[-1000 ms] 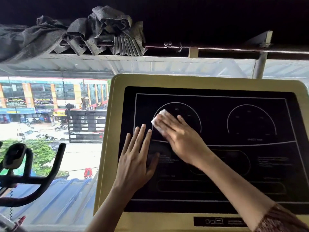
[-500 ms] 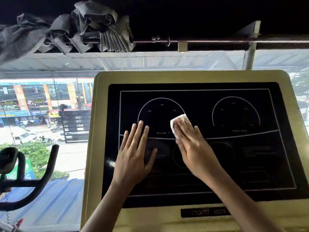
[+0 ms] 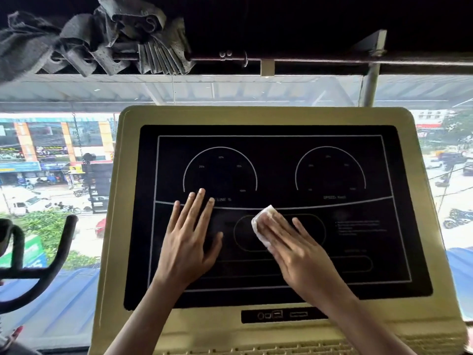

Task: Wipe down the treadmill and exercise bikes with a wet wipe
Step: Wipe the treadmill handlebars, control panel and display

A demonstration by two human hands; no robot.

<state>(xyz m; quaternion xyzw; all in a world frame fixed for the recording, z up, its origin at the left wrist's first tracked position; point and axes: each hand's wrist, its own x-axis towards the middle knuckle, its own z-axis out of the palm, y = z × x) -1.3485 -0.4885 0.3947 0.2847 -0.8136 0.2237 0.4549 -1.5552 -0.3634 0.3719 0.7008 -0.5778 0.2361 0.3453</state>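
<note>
The treadmill console (image 3: 256, 116) fills the middle of the view, a black display panel (image 3: 276, 155) in a beige frame with two dial outlines. My right hand (image 3: 294, 247) lies flat on the lower middle of the panel and presses a folded white wet wipe (image 3: 261, 224) against it with straight fingers. The wipe shows past my fingertips on their left. My left hand (image 3: 189, 239) rests flat on the panel just left of it, fingers spread and straight, tips under the left dial.
An exercise bike's black handlebar (image 3: 43, 272) stands at the lower left. Behind the console is a large window onto a street. Grey curtains (image 3: 102, 39) are bunched on a rod above. A port strip (image 3: 281, 315) sits below the panel.
My right hand has slid the wipe down and to the right, from the left dial to the oval outline below it. My left hand stays flat in place. The view shifted.
</note>
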